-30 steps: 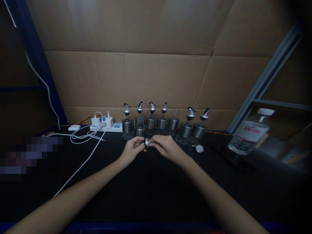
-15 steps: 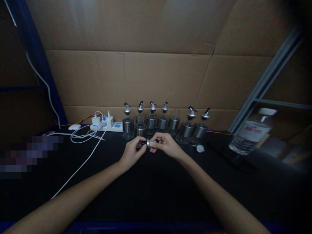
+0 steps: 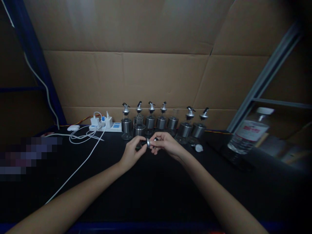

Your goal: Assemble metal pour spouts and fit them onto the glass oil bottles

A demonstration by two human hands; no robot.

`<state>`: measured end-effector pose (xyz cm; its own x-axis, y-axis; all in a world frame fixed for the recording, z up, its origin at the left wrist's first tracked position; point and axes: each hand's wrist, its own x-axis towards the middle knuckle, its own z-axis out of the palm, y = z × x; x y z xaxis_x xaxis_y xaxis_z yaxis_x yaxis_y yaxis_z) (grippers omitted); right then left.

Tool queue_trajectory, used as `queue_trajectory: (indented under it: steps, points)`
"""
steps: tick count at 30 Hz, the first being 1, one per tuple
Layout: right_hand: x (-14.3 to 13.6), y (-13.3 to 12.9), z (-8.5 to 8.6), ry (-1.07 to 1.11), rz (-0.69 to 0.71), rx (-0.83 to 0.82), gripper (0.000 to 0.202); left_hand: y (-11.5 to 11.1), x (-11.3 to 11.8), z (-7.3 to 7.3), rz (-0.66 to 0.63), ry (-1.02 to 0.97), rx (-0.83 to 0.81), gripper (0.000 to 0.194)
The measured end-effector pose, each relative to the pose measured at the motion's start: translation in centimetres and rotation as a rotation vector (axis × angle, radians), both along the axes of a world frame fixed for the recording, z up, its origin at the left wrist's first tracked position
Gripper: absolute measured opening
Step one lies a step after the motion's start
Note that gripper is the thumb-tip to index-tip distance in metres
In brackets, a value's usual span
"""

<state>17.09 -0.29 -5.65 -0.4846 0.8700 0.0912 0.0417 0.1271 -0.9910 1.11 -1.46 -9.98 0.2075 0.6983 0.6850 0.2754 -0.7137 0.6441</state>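
Note:
My left hand (image 3: 133,150) and my right hand (image 3: 165,144) meet low over the black table, both closed on one silver-and-black pourer spout (image 3: 148,143). The left fingers pinch its dark stopper end; the right fingers wrap the spout end and hide most of it. Just behind my left hand stands a glass oil bottle (image 3: 139,130) with a steel sleeve and no spout. Another bottle without a spout (image 3: 173,123) is in the back row. Several similar bottles with spouts fitted, such as the leftmost bottle (image 3: 126,125), stand around them.
A loose silver spout part (image 3: 198,148) lies right of my hands. Farther right is a large water bottle (image 3: 248,131) near a dark flat object. At left, a power strip (image 3: 117,127) with chargers and a white cable (image 3: 84,161) lies on the table (image 3: 156,191). Cardboard (image 3: 156,78) walls the back.
The fingers of my right hand have shifted around the spout, covering more of it. My left hand keeps its pinch. The whole view has moved slightly.

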Motion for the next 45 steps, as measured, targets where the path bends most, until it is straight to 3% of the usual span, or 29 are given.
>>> queue_trajectory:
  steps: [9,15,21,28,45]
  points:
    - [0.1,0.7,-0.3,-0.053,-0.053,0.165,0.023,0.8,0.1,-0.6,-0.095,-0.179,-0.174,0.021]
    - [0.6,1.1,-0.3,-0.074,-0.050,0.217,0.021,1.0,0.2,-0.8,-0.081,-0.233,-0.224,0.027]
    - [0.9,1.2,-0.2,-0.095,-0.058,0.315,0.021,1.0,0.0,-0.6,-0.044,-0.122,-0.169,0.023]
    - [1.3,1.2,-0.4,-0.286,-0.085,0.457,0.016,0.6,-0.3,-0.3,-0.004,0.110,0.012,0.012]
    - [1.0,0.6,-0.1,-0.251,0.037,0.229,0.022,0.2,-0.3,-0.4,0.053,0.435,0.204,0.010]
